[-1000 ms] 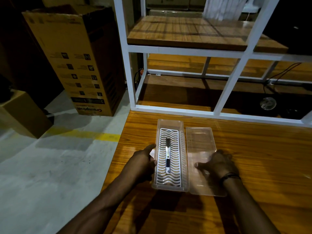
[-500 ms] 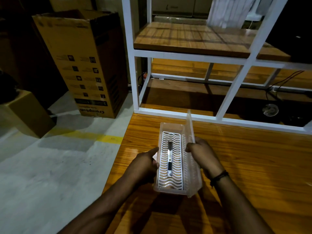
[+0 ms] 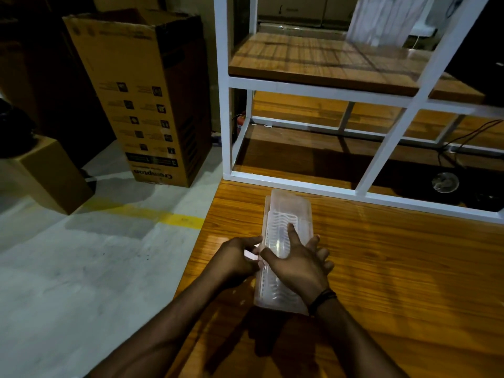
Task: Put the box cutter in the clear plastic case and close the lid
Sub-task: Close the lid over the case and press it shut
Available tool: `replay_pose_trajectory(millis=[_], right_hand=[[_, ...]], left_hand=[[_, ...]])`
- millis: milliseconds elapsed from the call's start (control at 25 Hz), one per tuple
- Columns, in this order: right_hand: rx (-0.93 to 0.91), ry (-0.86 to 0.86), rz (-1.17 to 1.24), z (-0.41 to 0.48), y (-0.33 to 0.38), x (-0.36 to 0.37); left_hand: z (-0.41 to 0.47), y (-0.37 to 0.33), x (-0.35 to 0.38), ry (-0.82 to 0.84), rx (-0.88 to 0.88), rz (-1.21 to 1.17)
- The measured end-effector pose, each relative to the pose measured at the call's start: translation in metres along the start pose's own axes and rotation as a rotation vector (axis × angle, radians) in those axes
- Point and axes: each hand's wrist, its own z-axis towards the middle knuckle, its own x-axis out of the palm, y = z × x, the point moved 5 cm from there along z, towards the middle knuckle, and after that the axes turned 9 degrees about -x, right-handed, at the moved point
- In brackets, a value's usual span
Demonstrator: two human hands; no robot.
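Observation:
The clear plastic case [image 3: 289, 211] lies lengthwise on the wooden table [image 3: 403, 274], near its left edge. Its lid is folded down over the white ribbed tray inside. My right hand [image 3: 297, 266] rests flat on the lid, fingers spread, covering the middle of the case. My left hand [image 3: 235, 258] grips the case's left side, with a small white tab showing between its fingers. The box cutter is hidden under the lid and my right hand.
A white metal shelf frame [image 3: 300, 187] with wooden boards stands right behind the case. A tall cardboard box [image 3: 141, 91] and a smaller one [image 3: 46, 173] stand on the concrete floor to the left. The table's left edge is close to my left hand.
My right hand has swung the lid from lying open on the right, through upright, down onto the case, and now lies on top of it. My left hand stays at the left side.

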Motion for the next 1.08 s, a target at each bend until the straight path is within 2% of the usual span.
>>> replay_pose_trajectory(millis=[160,280,400,600,800,960,1080], right_hand=[[-0.037,-0.128,-0.196,-0.004,0.001,0.008],[-0.067,-0.193,-0.241,-0.005,-0.001,0.011],[-0.068,-0.214,-0.206,-0.004,-0.004,0.010],[-0.119,-0.317,-0.163,-0.006,-0.009,0.007],[-0.118,-0.290,-0.092,0.001,-0.013,0.007],[-0.163,-0.326,-0.113,0.000,-0.013,0.010],[-0.151,-0.318,-0.090,0.002,-0.014,0.013]], left_hand=[[0.009,0.009,0.005,0.035,-0.131,-0.368],[0.005,0.007,0.011,-0.030,-0.103,-0.436],[0.000,0.007,0.015,-0.096,-0.036,-0.432],[-0.002,0.006,0.018,-0.129,-0.033,-0.389],[-0.002,0.006,0.020,-0.140,-0.012,-0.387],[-0.015,-0.003,0.034,-0.231,0.088,-0.204],[-0.020,-0.005,0.044,-0.350,0.085,-0.103]])
